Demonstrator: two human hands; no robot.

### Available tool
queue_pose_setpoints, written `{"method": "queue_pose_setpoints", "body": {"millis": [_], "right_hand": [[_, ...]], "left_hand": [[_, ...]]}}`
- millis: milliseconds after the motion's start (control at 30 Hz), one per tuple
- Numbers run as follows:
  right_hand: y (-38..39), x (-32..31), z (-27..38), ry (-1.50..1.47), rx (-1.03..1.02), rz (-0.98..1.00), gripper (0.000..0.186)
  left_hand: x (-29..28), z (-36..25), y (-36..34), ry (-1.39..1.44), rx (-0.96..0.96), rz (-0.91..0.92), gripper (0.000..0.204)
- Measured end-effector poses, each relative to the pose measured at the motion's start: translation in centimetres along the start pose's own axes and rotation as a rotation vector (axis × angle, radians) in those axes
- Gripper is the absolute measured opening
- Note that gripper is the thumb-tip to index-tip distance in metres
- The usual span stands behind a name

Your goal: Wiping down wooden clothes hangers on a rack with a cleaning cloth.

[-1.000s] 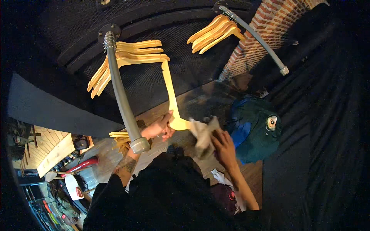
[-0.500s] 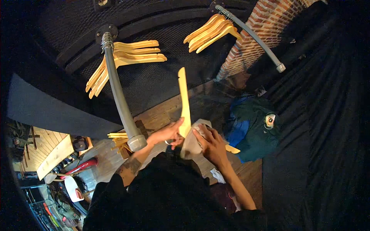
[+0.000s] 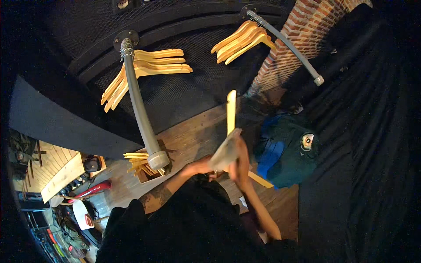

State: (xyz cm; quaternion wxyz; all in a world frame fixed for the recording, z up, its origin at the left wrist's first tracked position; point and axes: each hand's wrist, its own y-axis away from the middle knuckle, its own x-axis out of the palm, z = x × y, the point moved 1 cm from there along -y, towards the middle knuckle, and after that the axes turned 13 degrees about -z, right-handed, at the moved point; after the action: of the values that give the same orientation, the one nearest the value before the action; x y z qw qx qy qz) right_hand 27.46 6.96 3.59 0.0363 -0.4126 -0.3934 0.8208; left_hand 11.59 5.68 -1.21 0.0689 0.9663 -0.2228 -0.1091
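A pale wooden clothes hanger [image 3: 231, 111] is in front of my body, one arm pointing up and away, the other slanting down to the right. My left hand [image 3: 198, 167] is closed at its middle, with the fingers partly hidden behind a grey cloth [image 3: 226, 153]. My right hand [image 3: 239, 165] is closed on this cloth, which is bunched over the hanger near its middle. The cloth and right fingers are slightly smeared by motion.
Wooden hangers [image 3: 160, 61] hang on a grey pipe rail [image 3: 139, 105] at left, more [image 3: 243, 41] on another rail [image 3: 287, 43] at right. A box [image 3: 147, 176] of hangers stands below. Dark green and blue garments [image 3: 287, 151] lie at right beside a black curtain [image 3: 355, 153].
My right hand and the cloth have moved up along the hanger, and the cloth now covers part of its upper arm. The hanger has shifted right and turned more upright.
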Motion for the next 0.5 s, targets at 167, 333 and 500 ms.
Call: {"method": "queue_pose_setpoints", "body": {"millis": [167, 333, 500], "right_hand": [[-2.9, 1.0, -5.2, -0.707, 1.238, -0.477, 0.031], [-2.1, 1.8, -6.4, -0.668, 0.785, -0.368, 0.032], [5.5, 3.5, -3.3, -0.434, 0.350, 0.402, 0.042]], "left_hand": [[4.8, -1.0, -0.4, -0.016, -0.224, -0.033, 0.063], [3.6, -0.6, 0.4, -0.064, -0.067, -0.112, 0.053], [-2.9, 1.4, 3.3, 0.074, -0.258, -0.134, 0.060]]}}
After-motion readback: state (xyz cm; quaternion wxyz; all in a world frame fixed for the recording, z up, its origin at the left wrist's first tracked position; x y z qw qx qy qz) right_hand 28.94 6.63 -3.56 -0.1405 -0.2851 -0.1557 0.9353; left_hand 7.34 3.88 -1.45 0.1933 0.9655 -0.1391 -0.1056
